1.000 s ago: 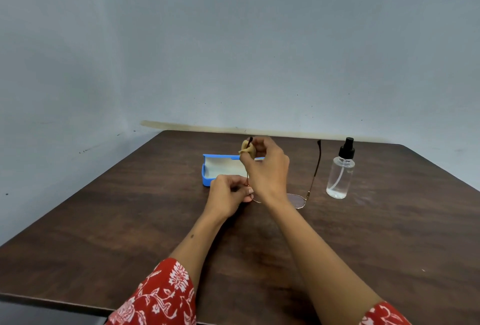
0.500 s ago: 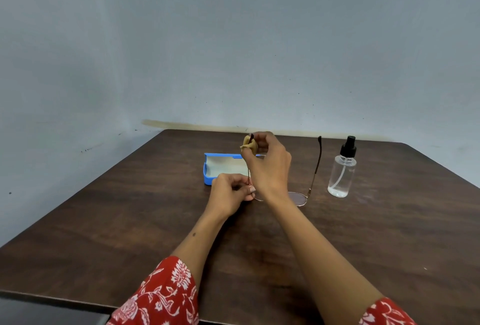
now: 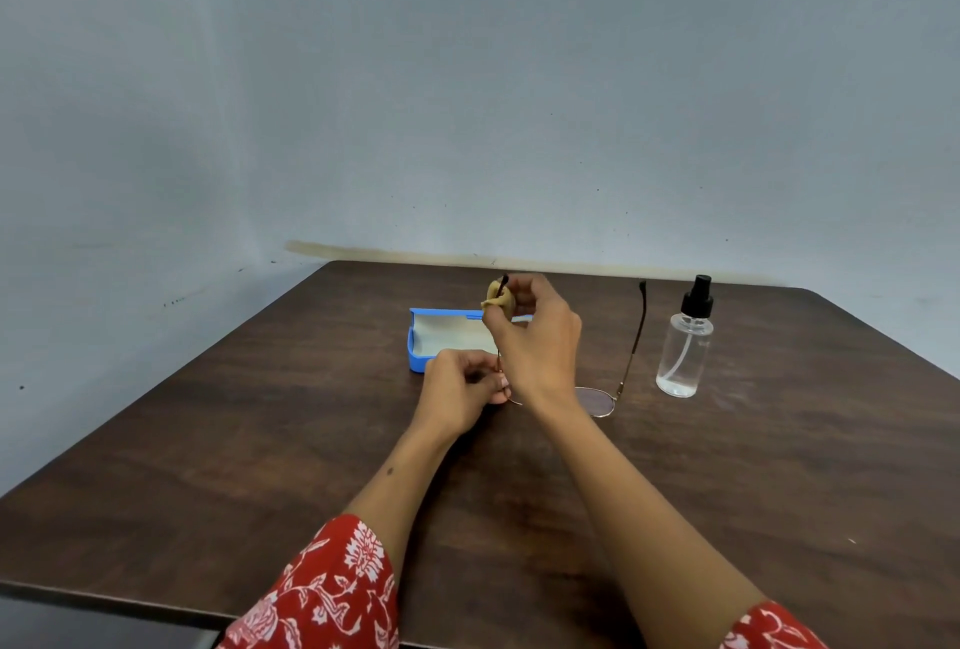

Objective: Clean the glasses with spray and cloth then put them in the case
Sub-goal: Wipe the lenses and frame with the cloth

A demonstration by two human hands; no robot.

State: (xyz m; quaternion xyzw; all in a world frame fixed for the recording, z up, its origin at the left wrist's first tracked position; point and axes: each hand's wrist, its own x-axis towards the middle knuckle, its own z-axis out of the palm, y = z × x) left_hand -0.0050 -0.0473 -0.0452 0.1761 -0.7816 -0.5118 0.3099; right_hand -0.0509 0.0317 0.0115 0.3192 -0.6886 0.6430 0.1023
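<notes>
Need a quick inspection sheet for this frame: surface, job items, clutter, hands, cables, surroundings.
Surface: dark wooden table, bare wood showing.
Glasses: on the table, temples unfolded and pointing away from the person; the left lens is hidden behind the hands.
Cloth: tan, wrapped round the tip of the left temple.
Case: blue, open, beyond the hands.
Spray bottle: upright, clear, black nozzle, right of the glasses.
Clutter: nothing seen.
Left hand: grips the frame near the left lens.
Right hand: pinches the cloth on the temple.
Cables: nothing seen.
Surroundings: plain grey wall, small dark marks.
</notes>
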